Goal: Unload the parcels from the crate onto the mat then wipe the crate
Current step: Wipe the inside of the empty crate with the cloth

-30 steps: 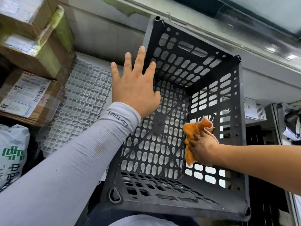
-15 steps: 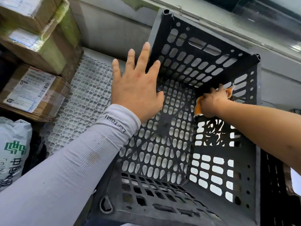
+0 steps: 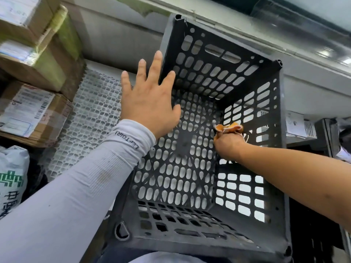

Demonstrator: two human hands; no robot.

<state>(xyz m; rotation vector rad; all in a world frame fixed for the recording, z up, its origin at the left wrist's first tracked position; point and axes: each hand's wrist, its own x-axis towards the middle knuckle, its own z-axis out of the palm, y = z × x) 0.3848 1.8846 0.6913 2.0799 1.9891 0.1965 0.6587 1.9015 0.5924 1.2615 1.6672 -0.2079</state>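
A black crate (image 3: 218, 133) stands beside a white mat (image 3: 91, 118), boxes (image 3: 34, 76) stacked behind against a grey wall. The left hand (image 3: 150, 103) presses flat, fingers spread; the right hand (image 3: 228, 143), gripping an orange cloth (image 3: 228, 128), has dropped from the far corner toward the floor.

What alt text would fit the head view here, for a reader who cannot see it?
Inside an empty black slotted crate, the right hand presses a bunched orange cloth near the right wall, while the left hand, fingers spread flat, steadies the crate's left wall. Cardboard parcels and a white bag sit on a white lattice mat to the left.
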